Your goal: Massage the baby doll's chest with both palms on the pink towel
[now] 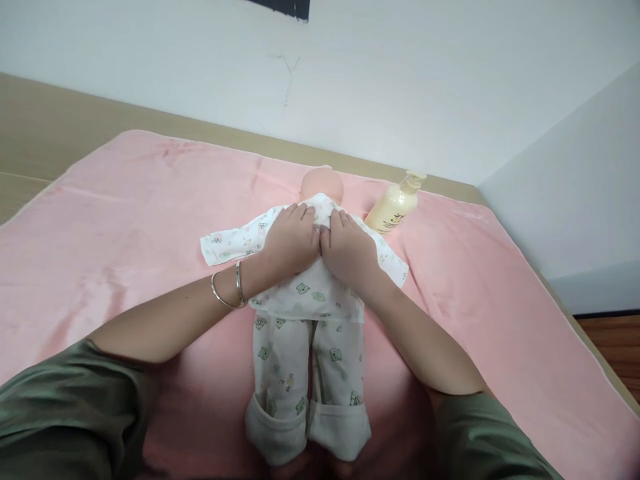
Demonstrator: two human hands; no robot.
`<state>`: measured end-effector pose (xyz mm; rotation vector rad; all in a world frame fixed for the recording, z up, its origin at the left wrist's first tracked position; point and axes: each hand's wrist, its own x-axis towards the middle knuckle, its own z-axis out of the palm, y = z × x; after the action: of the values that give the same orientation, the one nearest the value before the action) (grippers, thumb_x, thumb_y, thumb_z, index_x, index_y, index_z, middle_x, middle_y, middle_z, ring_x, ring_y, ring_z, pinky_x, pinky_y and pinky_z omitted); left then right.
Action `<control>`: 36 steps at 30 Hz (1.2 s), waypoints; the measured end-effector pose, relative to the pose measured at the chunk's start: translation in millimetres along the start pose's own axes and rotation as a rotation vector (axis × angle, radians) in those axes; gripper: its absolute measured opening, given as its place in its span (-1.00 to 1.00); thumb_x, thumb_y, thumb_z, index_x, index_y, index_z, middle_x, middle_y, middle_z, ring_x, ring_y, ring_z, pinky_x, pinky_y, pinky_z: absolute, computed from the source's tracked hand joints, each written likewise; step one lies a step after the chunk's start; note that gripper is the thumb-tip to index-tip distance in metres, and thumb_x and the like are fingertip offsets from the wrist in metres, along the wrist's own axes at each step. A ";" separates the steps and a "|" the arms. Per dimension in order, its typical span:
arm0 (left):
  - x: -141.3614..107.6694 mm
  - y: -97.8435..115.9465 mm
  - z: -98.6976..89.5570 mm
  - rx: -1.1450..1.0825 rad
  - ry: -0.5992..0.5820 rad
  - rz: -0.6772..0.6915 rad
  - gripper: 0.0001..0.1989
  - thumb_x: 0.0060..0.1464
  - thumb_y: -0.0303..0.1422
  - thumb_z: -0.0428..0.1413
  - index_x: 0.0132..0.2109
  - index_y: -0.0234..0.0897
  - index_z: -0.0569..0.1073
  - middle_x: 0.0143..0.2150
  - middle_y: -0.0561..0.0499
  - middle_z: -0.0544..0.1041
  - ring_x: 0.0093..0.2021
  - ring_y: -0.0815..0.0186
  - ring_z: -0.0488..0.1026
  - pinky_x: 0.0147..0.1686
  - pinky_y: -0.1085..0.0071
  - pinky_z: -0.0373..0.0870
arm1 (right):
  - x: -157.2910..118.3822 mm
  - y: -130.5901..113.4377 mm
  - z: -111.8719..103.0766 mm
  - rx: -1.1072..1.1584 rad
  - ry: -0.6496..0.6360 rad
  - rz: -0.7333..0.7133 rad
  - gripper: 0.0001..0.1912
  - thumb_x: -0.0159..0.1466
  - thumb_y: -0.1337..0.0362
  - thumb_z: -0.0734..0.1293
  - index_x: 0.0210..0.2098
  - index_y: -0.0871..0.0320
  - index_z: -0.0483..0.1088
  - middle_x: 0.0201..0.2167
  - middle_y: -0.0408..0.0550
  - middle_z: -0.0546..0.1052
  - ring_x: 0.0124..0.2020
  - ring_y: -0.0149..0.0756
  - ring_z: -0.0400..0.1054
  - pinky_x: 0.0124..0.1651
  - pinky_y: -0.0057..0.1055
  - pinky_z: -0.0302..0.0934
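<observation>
One shirt (320, 280), bottle lettering (393, 221) illegible

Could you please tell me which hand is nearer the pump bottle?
The bare-wristed right hand is nearer the pump bottle; the left hand, with a silver bangle at its wrist, lies farther away.

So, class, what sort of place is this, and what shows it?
Probably a baby-care corner indoors: a clothed baby doll lies on a pink blanket, with a cream pump bottle beside it, near a white wall.
</observation>
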<state>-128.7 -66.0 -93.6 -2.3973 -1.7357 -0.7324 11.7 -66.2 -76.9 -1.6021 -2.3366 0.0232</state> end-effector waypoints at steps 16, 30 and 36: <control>1.7 5.6 -13.1 -0.034 -0.091 0.027 -0.76 0.19 -0.50 -0.12 -0.16 -0.33 0.44 -0.10 -0.30 0.52 -0.01 -0.04 0.45 0.05 0.02 0.41 | 27.5 22.7 10.0 0.117 0.038 -0.079 -0.60 0.43 0.26 0.08 0.09 0.37 0.34 0.17 0.35 0.47 0.20 0.14 0.32 0.31 0.06 0.17; 5.0 11.7 -20.6 -0.017 -0.214 -0.051 -0.68 0.27 -0.41 -0.17 -0.03 -0.43 0.42 0.06 -0.40 0.49 0.18 -0.12 0.40 0.23 -0.04 0.31 | 31.4 26.6 -14.6 0.189 -0.150 0.092 -0.69 0.43 0.12 0.10 -0.12 0.14 0.39 -0.09 0.14 0.61 -0.08 0.02 0.48 -0.13 -0.19 0.31; 12.9 -1.4 -16.4 -0.084 -0.234 -0.046 -0.73 0.24 -0.46 -0.17 -0.12 -0.34 0.42 -0.06 -0.28 0.52 0.00 -0.01 0.47 0.07 0.05 0.42 | 18.7 15.6 -10.7 0.049 -0.113 0.047 -0.64 0.47 0.17 0.07 -0.05 0.25 0.39 -0.04 0.25 0.58 0.01 0.08 0.45 0.02 -0.13 0.31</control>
<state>-132.3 -60.0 -73.9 -2.5992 -1.8859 -0.5588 22.5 -45.0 -65.1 -1.6725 -2.3610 0.1847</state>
